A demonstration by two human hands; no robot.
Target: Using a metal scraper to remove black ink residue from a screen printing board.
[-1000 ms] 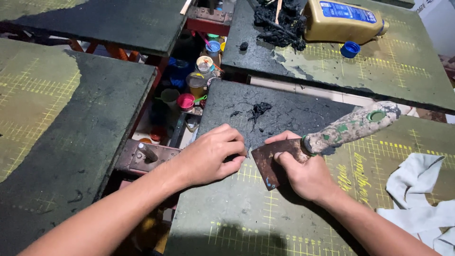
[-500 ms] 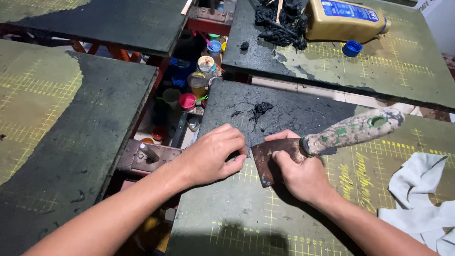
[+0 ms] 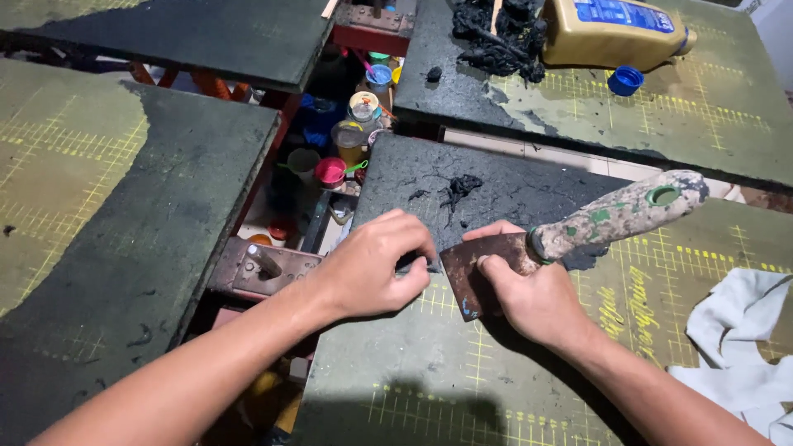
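My right hand [image 3: 533, 293] grips a rusty metal scraper [image 3: 475, 268] by its blade; the scraper's paint-spattered handle [image 3: 628, 213] points up and to the right. My left hand [image 3: 372, 268] presses on the blade's left edge with curled fingers. Both rest on a green platen [image 3: 462, 372] with a yellow grid, its far part coated in black residue. A small clump of scraped black gunk [image 3: 458, 190] lies just beyond the hands.
A white rag [image 3: 735, 339] lies at the right. On the far platen are a yellow bottle [image 3: 615, 33], a blue cap [image 3: 625, 80] and a heap of black gunk [image 3: 496, 37]. Small paint pots [image 3: 347, 144] crowd the gap between platens. Another dark platen [image 3: 124, 231] lies left.
The scraper and both hands have shifted slightly; the handle has tipped a little higher to the right. The grip is the same.
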